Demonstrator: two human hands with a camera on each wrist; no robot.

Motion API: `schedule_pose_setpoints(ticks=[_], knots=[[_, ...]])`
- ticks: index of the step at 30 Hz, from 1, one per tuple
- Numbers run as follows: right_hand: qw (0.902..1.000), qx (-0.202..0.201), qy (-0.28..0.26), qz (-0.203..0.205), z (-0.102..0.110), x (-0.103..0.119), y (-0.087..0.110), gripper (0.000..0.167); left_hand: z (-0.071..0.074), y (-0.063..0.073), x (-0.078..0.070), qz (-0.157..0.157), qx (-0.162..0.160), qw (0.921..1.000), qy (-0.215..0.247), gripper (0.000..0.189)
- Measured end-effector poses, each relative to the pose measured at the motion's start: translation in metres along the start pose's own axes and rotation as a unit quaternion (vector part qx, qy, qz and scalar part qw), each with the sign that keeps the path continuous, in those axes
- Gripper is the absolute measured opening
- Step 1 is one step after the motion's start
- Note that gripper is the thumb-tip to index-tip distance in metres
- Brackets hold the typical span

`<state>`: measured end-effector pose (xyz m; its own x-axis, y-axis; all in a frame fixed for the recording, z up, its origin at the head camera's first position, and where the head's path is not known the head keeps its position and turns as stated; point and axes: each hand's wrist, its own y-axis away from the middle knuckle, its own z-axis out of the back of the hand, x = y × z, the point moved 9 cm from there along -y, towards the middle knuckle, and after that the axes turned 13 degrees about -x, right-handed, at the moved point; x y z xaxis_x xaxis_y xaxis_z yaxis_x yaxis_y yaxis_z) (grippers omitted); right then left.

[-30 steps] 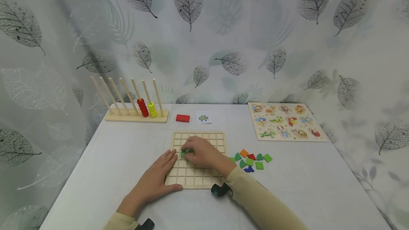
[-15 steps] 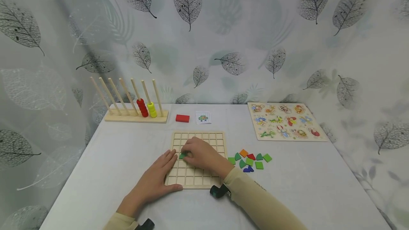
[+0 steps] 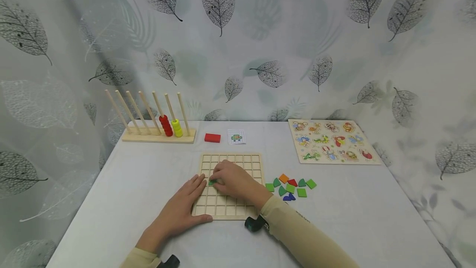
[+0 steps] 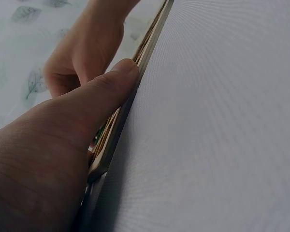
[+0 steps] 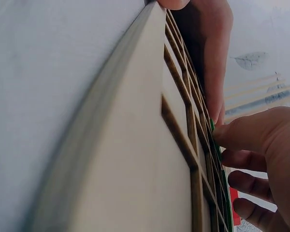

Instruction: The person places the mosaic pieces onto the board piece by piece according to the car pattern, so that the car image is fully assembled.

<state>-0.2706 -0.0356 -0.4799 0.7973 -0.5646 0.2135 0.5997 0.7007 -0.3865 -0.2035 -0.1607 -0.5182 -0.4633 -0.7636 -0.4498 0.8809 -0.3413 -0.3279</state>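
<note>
A wooden grid board (image 3: 210, 210) with raised square cells lies flat on the table. My left hand (image 3: 181, 206) rests along its left edge, fingers extended, its thumb (image 4: 113, 81) on the near edge. Over the board's upper left part, my right hand (image 3: 238, 182) pinches a small green tile (image 3: 211, 183) low at a cell near the left fingertips. In the right wrist view, the thumb (image 5: 232, 134) touches a green tile (image 5: 212, 124) at board level. More green shows under the right fingers, mostly hidden. Whether the pinched tile sits fully in the cell cannot be told.
Right of the board lie several loose tiles (image 3: 290, 188), green, orange, red and blue. A red block (image 3: 212, 137) and a turtle picture card (image 3: 236, 137) lie behind it. A peg stand (image 3: 159, 135) with rings is back left, an insect puzzle board (image 3: 332, 142) back right.
The green tile in my right hand has gone from tilted to lying lower and flatter at the cell, slightly leftward. My left hand has stayed in place.
</note>
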Motion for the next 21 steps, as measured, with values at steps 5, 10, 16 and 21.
schedule_pose_setpoints(ticks=[5,10,16,21], knots=[[0.9999,0.007,0.008,0.001,-0.0003,0.0006,-0.0004,0.019,0.0003,-0.0006,-0.0010,-0.012,-0.007,0.9999,-0.002,0.114],[0.9999,0.010,0.014,0.002,0.0003,0.0002,-0.0004,0.020,0.0009,-0.0014,-0.0012,-0.008,-0.003,1.0000,0.005,0.115],[0.9999,0.001,-0.002,-0.011,0.0058,-0.0021,0.0010,0.020,0.0012,-0.0017,-0.0007,0.001,0.004,1.0000,0.006,0.115],[0.9989,-0.002,-0.022,-0.042,0.0086,-0.0089,0.0050,0.022,0.0019,-0.0014,-0.0026,-0.004,-0.002,1.0000,0.006,0.113]])
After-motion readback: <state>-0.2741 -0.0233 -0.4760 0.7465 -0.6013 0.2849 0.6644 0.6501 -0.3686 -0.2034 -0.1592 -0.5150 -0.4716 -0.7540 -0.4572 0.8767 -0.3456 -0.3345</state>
